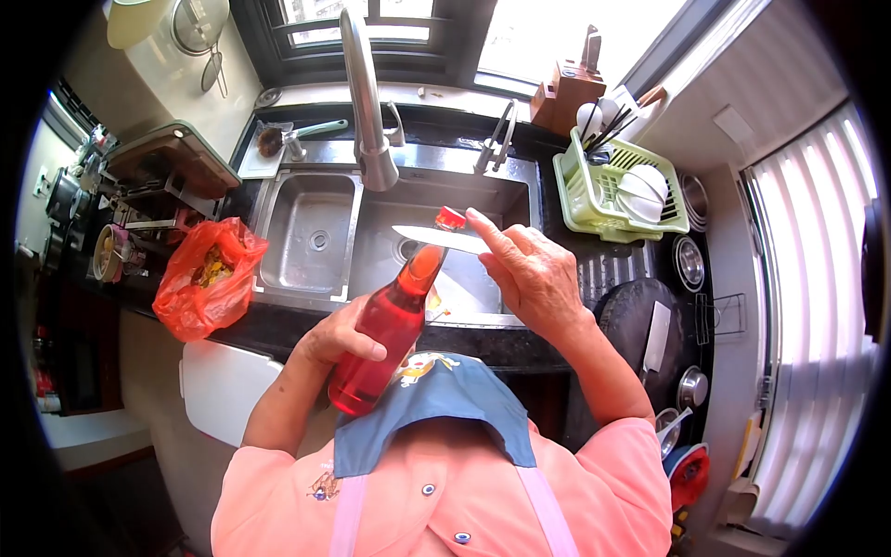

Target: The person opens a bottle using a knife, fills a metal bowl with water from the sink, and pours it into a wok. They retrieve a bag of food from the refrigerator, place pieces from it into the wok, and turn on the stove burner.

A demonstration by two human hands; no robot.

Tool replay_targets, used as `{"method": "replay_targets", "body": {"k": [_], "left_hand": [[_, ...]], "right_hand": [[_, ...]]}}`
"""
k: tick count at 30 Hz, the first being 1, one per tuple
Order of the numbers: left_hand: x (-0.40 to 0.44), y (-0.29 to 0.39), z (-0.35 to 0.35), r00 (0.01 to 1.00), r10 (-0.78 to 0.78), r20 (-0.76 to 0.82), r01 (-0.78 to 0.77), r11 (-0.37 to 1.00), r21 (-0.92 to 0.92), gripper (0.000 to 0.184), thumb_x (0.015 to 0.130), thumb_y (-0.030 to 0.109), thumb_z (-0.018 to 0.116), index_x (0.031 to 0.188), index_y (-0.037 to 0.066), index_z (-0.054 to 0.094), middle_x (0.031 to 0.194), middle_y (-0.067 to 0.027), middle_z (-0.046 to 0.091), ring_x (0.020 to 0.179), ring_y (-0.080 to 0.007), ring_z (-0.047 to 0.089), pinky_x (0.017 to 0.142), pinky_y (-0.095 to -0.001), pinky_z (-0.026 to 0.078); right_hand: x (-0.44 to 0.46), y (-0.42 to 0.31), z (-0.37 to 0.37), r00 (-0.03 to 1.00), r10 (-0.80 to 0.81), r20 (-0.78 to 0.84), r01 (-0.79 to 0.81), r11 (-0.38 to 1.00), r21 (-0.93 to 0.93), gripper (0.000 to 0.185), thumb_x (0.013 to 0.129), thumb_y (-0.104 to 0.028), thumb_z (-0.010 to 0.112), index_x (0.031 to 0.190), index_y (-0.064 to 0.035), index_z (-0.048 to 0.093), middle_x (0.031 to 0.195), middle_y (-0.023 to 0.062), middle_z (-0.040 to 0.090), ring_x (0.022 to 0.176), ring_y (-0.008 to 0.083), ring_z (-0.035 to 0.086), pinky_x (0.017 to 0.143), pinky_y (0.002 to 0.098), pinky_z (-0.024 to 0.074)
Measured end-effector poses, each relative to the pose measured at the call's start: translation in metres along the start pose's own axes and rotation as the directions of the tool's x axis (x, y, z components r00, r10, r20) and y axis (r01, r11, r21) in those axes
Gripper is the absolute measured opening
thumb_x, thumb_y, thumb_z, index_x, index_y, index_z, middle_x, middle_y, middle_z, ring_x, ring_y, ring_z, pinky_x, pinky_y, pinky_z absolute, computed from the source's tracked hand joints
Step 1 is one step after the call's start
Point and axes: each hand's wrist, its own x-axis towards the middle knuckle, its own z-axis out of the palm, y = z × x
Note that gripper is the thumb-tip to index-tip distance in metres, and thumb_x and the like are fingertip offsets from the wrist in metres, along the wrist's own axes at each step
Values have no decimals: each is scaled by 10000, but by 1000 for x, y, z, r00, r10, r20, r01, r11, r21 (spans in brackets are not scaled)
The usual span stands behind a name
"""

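Observation:
My left hand point(332, 336) is wrapped round a glass bottle of red liquid point(379, 348), tilted with its neck up and to the right, in front of the sink. A red cap point(451, 218) tops the neck. In my right hand point(540, 278) is a knife, its pale blade point(438, 238) lying across the bottle's neck just below the cap, tip pointing left. My right index finger reaches out to the cap's right edge. The knife's handle is hidden inside my right hand.
Behind the bottle is a two-basin steel sink point(355, 251) with a tall faucet point(357, 102). A red plastic bag point(190, 288) of scraps sits left. To the right are a green dish rack point(580, 209) and a cleaver point(656, 336) on a round dark board point(620, 316).

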Motion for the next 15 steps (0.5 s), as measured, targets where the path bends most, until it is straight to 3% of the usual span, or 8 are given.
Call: {"method": "replay_targets", "body": {"k": [2, 8, 11, 15], "left_hand": [[-1, -4, -4, 1000, -3, 6, 3, 1000, 10, 817, 572, 206, 883, 1284, -19, 553, 1025, -157, 711, 880, -254, 718, 831, -384, 586], [-1, -13, -10, 996, 1, 91, 8, 995, -103, 996, 561, 165, 888, 1448, 4, 464, 1058, -189, 688, 922, -293, 703, 853, -413, 573], [0, -17, -14, 994, -4, 113, 18, 992, -125, 1038, 558, 144, 887, 1485, 10, 438, 1063, -199, 680, 944, -307, 699, 863, -423, 571], [0, -18, -14, 992, -20, 127, 32, 995, -89, 1030, 555, 151, 891, 1471, 7, 441, 1062, -185, 684, 944, -294, 702, 868, -414, 573]], "right_hand": [[0, 0, 5, 997, -46, -65, 44, 999, -31, 558, 922, -211, 741, 1461, -203, 596, 791, 23, 573, 701, 215, 596, 613, 372, 511], [-4, 2, 9, 985, -71, -157, 80, 995, 55, 544, 910, -193, 752, 1437, -197, 619, 815, 23, 608, 685, 218, 596, 610, 369, 518], [-4, 4, 11, 988, -88, -125, 97, 993, 68, 582, 921, -196, 739, 1480, -212, 577, 788, 31, 589, 670, 221, 593, 598, 380, 507], [-5, -2, 0, 999, -38, 36, 35, 996, 79, 644, 934, -190, 720, 1539, -239, 503, 751, 44, 558, 633, 229, 583, 569, 394, 488]]}}
